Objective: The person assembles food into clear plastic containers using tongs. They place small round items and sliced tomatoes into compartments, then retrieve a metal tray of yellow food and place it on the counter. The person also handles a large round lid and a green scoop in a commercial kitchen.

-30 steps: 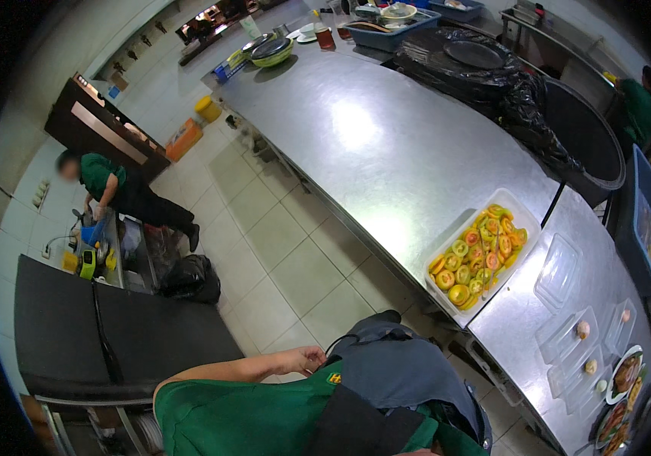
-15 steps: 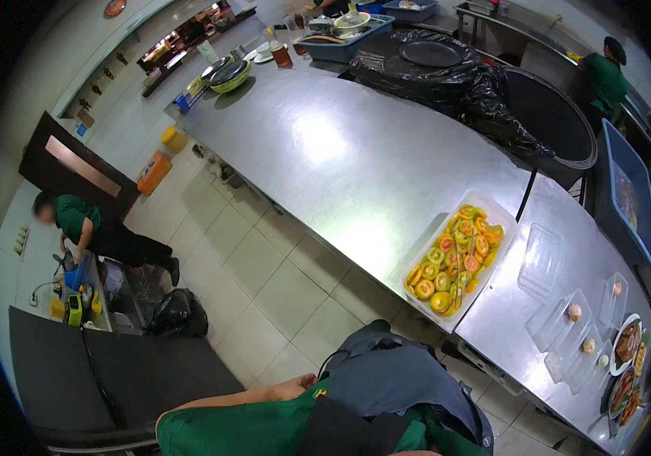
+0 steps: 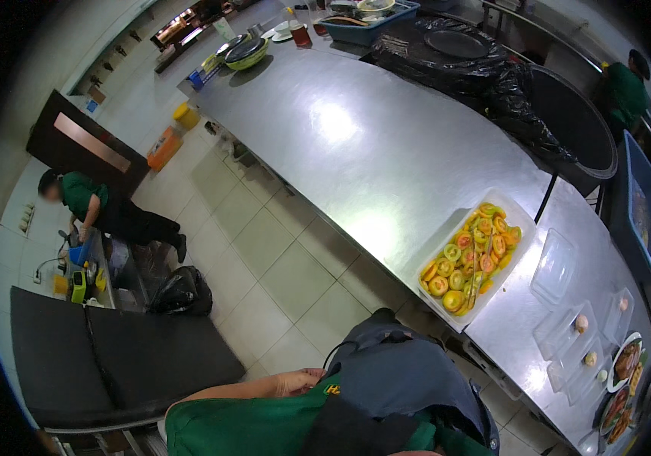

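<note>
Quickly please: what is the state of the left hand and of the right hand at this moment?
Left hand: empty, fingers loosely curled, resting against the dark apron at the waist.
Right hand: not in view.

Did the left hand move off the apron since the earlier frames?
No. The left hand rests at the grey apron's left edge, as before; only the head camera shifted.

One white tray (image 3: 521,215) of sliced tomatoes, four clear plastic containers (image 3: 554,267), and two other people (image 3: 82,199) were visible.
</note>
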A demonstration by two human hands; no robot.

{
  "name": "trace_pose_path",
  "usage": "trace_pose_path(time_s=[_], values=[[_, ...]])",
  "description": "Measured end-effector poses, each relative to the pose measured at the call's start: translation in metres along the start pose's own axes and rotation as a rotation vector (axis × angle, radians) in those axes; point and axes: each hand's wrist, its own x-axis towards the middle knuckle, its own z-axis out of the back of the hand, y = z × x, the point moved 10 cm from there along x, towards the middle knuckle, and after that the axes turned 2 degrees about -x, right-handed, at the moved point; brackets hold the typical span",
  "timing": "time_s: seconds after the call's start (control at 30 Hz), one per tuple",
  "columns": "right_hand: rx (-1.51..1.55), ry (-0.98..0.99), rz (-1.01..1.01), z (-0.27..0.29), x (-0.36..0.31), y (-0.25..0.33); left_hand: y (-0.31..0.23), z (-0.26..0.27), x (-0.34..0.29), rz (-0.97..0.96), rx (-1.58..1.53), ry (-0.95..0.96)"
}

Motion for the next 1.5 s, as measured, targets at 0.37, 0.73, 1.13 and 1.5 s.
trace_pose_path(time_s=[0.37, 0.73, 1.13, 1.5], values=[[0.051, 0.005, 0.012, 0.008, -0.006, 0.01, -0.029, -0.026, -0.036, 0.253, 0.179, -0.036], [0.212, 0.014, 0.092, 0.025, -0.054, 0.003, -0.117, -0.113, 0.009, 0.229, 0.113, -0.173], [0.426, 0.01, 0.151, 0.036, -0.108, 0.006, -0.158, -0.21, 0.047, -0.04, 0.304, 0.082], [0.413, 0.183, 0.296, 0.027, -0.083, 0.046, -0.163, -0.212, 0.081, -0.266, 0.213, 0.122]])
